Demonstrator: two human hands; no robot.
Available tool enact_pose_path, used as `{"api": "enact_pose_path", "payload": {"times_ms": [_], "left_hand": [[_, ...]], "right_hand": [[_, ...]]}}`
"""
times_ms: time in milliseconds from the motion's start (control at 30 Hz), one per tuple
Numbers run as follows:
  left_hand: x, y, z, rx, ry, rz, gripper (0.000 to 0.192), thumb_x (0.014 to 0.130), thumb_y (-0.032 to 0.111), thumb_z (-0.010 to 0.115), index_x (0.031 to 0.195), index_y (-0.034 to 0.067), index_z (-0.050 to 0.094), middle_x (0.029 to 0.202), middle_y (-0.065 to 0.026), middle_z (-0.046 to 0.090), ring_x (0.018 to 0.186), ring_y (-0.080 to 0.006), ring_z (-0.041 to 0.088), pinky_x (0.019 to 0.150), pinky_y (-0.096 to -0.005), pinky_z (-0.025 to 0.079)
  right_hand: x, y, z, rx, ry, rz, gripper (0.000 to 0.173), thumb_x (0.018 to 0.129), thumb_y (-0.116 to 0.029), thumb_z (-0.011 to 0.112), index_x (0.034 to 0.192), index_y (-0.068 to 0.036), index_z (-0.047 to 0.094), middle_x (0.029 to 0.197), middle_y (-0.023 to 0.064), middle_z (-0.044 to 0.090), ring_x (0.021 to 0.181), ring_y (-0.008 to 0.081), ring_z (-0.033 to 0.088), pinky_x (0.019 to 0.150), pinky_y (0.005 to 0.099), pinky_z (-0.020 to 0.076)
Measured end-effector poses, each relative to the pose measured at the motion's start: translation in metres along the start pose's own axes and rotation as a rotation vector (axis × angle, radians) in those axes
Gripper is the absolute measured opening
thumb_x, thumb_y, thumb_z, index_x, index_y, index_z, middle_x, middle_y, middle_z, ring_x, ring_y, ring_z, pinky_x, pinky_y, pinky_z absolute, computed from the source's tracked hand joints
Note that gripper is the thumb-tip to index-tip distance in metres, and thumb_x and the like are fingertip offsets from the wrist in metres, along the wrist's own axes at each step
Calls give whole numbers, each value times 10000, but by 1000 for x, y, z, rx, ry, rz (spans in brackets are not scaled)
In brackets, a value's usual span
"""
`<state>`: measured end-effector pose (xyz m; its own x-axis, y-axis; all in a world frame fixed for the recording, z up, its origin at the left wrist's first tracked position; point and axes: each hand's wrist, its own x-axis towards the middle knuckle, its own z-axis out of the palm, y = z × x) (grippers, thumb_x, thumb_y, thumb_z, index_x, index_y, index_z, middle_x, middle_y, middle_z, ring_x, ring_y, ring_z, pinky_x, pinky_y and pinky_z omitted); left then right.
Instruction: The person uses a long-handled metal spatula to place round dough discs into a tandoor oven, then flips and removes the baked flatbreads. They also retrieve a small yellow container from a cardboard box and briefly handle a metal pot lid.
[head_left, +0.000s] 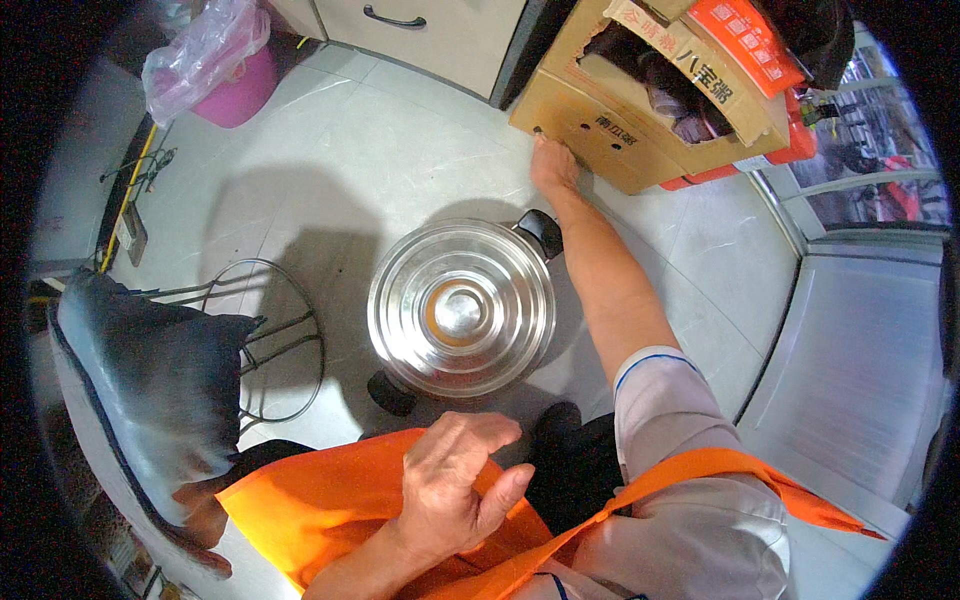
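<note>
A round stainless steel pot (461, 307) with a shiny lid and two black side handles stands on the tiled floor before me. My right hand (554, 166) is stretched out beyond it, with its fingers curled at the lower left corner of a cardboard box (559, 109). Whether they grip the cardboard I cannot tell. The box bears printed writing and has a torn opening with dark things inside. My left hand (463, 480) is raised over my orange apron (337, 495), just on the near side of the pot, its fingers bent, thumb apart, holding nothing.
A stool with a dark cushion (161, 382) and metal legs stands at left. A pink bin (238, 90) with a clear plastic bag is at upper left, near a drawer front (420, 34). An orange packet (746, 45) lies on the box. A glossy panel (851, 360) is at right.
</note>
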<state>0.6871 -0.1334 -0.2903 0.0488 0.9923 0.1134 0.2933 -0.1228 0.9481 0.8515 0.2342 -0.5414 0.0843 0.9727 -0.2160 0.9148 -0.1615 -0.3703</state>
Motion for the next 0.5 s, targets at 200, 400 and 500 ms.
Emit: {"api": "enact_pose_path", "payload": {"times_ms": [200, 400, 500], "left_hand": [[-2, 1, -1, 10, -7, -6, 295, 834, 180, 798, 1018, -17, 679, 997, -170, 708, 864, -342, 683, 749, -411, 559], [1, 3, -1, 2, -5, 3, 298, 816, 167, 811, 1013, -12, 678, 1006, -168, 709, 873, -340, 684, 753, -413, 557], [2, 4, 0, 2, -4, 7, 293, 816, 162, 810, 1011, -12, 677, 999, -168, 710, 873, -340, 684, 754, -414, 556]], "right_hand": [[-3, 0, -4, -60, 34, -36, 579, 1062, -458, 379, 1134, 4, 721, 1207, 261, 685, 1165, 421, 642, 993, 528, 495], [-5, 7, -12, -73, 12, -26, 572, 1053, -462, 418, 1129, 19, 717, 1164, 260, 700, 1121, 425, 662, 971, 520, 510], [-7, 9, -16, -94, -38, 30, 586, 1055, -461, 398, 1132, 27, 713, 1163, 266, 696, 1119, 427, 661, 980, 518, 504]]}}
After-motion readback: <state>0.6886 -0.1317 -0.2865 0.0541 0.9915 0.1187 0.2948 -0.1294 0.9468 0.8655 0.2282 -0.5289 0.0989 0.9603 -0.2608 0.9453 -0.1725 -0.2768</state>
